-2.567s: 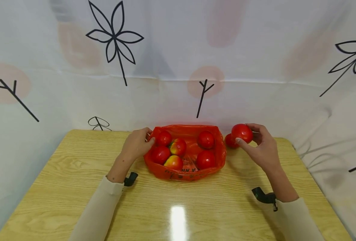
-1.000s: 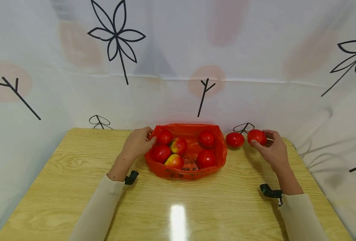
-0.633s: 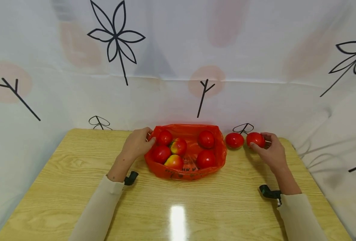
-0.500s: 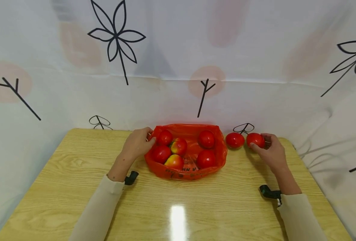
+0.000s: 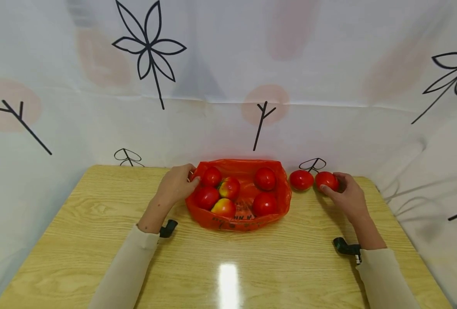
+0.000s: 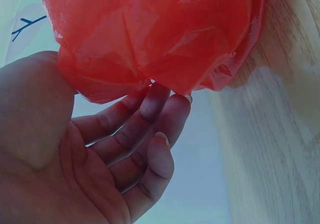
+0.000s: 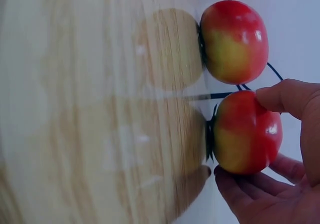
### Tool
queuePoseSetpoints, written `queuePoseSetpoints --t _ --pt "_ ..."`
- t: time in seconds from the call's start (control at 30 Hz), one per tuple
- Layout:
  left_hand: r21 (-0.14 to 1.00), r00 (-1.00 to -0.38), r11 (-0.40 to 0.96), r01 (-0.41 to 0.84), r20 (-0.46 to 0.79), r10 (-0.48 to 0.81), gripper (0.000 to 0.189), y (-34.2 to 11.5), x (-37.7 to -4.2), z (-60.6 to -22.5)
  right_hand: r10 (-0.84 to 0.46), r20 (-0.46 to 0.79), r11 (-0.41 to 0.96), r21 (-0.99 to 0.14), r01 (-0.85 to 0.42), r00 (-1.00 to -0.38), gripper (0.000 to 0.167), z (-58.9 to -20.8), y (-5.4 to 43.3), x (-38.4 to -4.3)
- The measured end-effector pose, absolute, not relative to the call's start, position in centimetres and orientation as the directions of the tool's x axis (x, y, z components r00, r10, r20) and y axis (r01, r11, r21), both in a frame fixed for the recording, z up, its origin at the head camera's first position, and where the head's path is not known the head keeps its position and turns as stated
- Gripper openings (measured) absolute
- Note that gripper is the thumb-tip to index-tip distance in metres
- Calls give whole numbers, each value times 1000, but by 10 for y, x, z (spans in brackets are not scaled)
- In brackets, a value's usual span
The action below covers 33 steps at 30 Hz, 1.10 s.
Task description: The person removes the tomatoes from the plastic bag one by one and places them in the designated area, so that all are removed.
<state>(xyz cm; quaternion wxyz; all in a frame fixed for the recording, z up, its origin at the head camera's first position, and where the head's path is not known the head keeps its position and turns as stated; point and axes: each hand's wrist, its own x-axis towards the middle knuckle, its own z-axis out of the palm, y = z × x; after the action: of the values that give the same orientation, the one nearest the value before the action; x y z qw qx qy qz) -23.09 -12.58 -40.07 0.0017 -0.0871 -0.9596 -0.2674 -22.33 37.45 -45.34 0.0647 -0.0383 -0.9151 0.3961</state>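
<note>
- Head view: a thin, glossy red plastic bag [image 5: 236, 224] gapes on the wood-grained table [image 5: 282, 266], shiny round fruit [image 5: 264, 204] inside.
- Left hand [image 5: 176, 183], fingers curled, pinches the bag's left edge.
- Right hand [image 5: 348, 195] grips a smooth red-and-yellow tomato [image 7: 247, 134] between thumb and fingers, right of the bag, just beside a second tomato [image 5: 301, 180].

The right sleeve [image 5: 386, 279] is long, plain and cream. At its cuff sit a bent black piece [image 5: 345, 247] and a small whitish part [image 5: 358, 259]. Well left of the right sleeve is the left sleeve [image 5: 126, 270], also cream; a black stub [image 5: 169, 228] juts from its side facing the right one.
</note>
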Motion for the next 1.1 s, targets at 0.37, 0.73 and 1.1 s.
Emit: queuePoseSetpoints --t 0.37,0.73,1.1 --pt "523 -985 835 172 61 164 30 -127 -230 -402 91 73 679 -734 8 -993 79 -450 373 -225" --pt "527 -983 831 179 71 167 29 -128 -232 -402 96 170 710 -703 -52 -981 74 -436 364 -223" --pt "526 -981 829 191 79 176 29 -128 -232 -401 33 353 707 -670 -228 -935 61 -411 339 -213"
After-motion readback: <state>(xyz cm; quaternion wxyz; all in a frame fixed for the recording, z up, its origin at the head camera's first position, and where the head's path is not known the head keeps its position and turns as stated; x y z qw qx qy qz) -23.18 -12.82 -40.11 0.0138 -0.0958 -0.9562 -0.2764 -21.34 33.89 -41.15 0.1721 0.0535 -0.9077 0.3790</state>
